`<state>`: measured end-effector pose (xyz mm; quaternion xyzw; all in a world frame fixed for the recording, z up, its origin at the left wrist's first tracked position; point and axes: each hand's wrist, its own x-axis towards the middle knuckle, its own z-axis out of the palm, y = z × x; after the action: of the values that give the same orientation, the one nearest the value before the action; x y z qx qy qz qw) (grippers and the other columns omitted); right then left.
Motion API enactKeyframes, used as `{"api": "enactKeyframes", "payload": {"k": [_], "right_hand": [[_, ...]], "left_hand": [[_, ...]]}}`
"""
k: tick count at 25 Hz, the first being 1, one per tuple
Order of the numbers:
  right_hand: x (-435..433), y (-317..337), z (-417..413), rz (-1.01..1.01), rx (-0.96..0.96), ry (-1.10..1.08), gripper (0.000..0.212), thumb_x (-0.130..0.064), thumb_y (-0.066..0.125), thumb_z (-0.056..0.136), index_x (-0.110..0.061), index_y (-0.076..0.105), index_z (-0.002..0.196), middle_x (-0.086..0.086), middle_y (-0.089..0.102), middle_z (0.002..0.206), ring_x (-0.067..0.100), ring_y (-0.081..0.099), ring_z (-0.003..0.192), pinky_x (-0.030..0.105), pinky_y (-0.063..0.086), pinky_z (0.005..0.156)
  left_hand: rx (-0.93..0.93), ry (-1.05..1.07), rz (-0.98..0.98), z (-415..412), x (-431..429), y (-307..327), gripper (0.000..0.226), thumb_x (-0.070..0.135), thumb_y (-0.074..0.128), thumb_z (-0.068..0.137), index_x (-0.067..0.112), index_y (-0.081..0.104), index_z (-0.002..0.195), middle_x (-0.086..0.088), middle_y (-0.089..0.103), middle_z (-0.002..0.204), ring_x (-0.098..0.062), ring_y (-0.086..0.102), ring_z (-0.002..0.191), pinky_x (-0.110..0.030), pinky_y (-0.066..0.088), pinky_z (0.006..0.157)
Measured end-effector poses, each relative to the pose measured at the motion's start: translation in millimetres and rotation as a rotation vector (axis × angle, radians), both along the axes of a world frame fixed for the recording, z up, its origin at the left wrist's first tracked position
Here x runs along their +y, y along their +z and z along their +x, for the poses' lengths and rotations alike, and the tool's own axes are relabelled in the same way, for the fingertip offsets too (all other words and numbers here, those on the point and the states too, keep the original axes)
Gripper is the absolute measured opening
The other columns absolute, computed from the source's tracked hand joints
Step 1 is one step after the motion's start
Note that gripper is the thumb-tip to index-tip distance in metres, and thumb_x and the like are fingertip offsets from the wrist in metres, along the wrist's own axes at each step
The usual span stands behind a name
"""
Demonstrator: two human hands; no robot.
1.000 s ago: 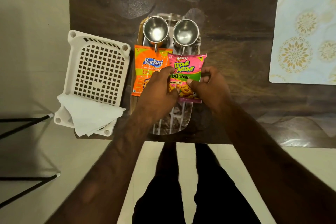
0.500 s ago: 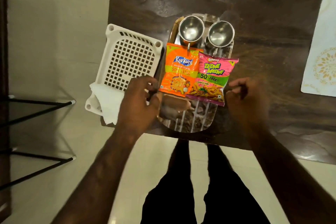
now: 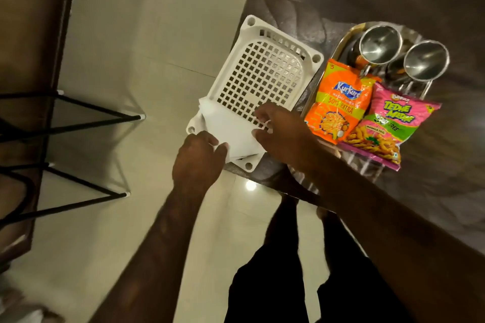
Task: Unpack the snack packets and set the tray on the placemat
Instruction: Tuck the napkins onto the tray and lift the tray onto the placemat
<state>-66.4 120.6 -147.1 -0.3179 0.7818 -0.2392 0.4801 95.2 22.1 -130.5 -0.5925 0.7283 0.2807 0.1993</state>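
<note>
An orange snack packet (image 3: 338, 98) and a pink snack packet (image 3: 391, 124) lie side by side on a shiny tray (image 3: 338, 47) on the dark table. Two steel cups (image 3: 380, 43) stand at the tray's far end. Left of the tray sits a white perforated basket (image 3: 262, 73) with folded white paper napkins (image 3: 233, 134) at its near end. My left hand (image 3: 199, 162) pinches the napkins' near corner. My right hand (image 3: 280, 134) rests on the napkins' right side, fingers curled on them. The placemat is out of view.
The basket hangs partly over the table's left edge (image 3: 246, 26). Black metal chair legs (image 3: 78, 113) stand on the pale tiled floor at the left. My dark-trousered legs (image 3: 288, 283) are below the table's near edge.
Both hands left the pink packet and moved left onto the napkins in the basket. The view swung left, so the placemat dropped out of view.
</note>
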Motion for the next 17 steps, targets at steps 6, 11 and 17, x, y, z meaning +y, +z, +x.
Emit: {"api": "enactKeyframes", "payload": {"k": [6,11,17], "right_hand": [[-35.9,-19.4,22.1,0.193,0.148,0.159,0.054,-0.056,0.069,0.087,-0.025,0.059,0.130,-0.003,0.066,0.127,0.021,0.060,0.123,0.047,0.043,0.110],[-34.6,-15.4,19.1,0.107,-0.016,0.086,0.020,-0.043,0.071,0.092,-0.024,0.064,0.095,-0.010,0.060,0.092,0.019,0.065,0.098,0.036,0.054,0.090],[-2.3,5.1,-19.6,0.042,-0.407,-0.225,0.024,-0.015,0.071,0.096,0.003,0.072,0.112,0.028,0.073,0.113,0.039,0.072,0.103,0.064,0.052,0.100]], "left_hand": [[0.100,0.093,0.080,6.6,1.3,-13.9,0.018,0.031,0.061,0.090,0.024,0.067,0.104,0.010,0.066,0.099,-0.015,0.062,0.096,-0.027,0.045,0.080],[0.323,0.240,0.012,11.9,-1.6,-11.3,0.007,0.032,0.064,0.091,0.026,0.065,0.090,0.018,0.065,0.085,0.005,0.060,0.079,-0.010,0.038,0.063],[0.611,0.629,0.393,-6.6,-8.7,6.2,0.034,0.046,0.056,0.098,0.016,0.065,0.112,-0.005,0.072,0.108,-0.021,0.073,0.092,-0.026,0.057,0.060]]}}
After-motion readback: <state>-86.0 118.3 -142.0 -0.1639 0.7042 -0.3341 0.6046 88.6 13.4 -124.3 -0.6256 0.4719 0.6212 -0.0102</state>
